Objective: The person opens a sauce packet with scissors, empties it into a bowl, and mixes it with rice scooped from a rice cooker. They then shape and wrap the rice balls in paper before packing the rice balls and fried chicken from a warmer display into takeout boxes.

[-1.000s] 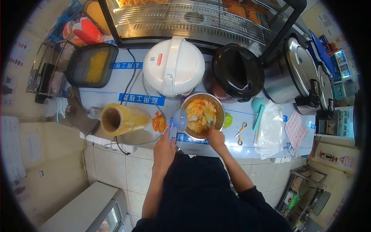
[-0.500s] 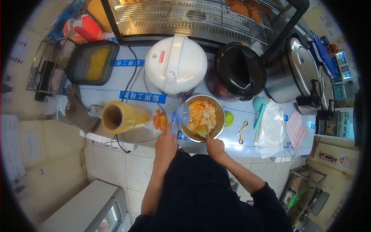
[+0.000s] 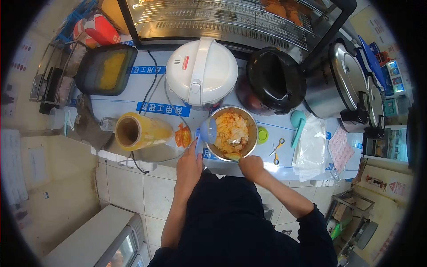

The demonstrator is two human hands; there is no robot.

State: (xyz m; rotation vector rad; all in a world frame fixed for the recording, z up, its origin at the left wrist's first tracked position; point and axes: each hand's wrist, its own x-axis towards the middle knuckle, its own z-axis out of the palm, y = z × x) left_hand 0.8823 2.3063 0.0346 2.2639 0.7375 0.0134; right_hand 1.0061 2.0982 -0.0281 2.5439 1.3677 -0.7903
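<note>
A metal bowl (image 3: 253, 133) near the counter's front edge holds rice (image 3: 232, 128) mixed with orange-red bits. My left hand (image 3: 190, 161) is closed round the handle of a blue scoop (image 3: 208, 131), its rounded head over the bowl's left rim. On the bowl's front side, my right hand (image 3: 251, 167) grips a yellow-green spatula (image 3: 233, 156), whose blade lies low in the rice by the near wall. Left of the scoop, a plate (image 3: 171, 153) carries a little orange-red food (image 3: 183, 136). Just right of the bowl sits a small green lid (image 3: 262, 135).
Behind the bowl stand a white rice cooker (image 3: 201, 73) and a black pot (image 3: 273, 80). A cling film roll (image 3: 142, 131) lies left, with cables near it. Scissors (image 3: 278, 151), a teal scoop (image 3: 298, 127) and plastic bags (image 3: 310, 147) lie right. A wire-racked warming cabinet (image 3: 222, 26) spans the back.
My right hand has shifted slightly right and down, drawing the spatula towards the bowl's near wall. The rice has been turned over. My left hand and the scoop stay nearly where they were.
</note>
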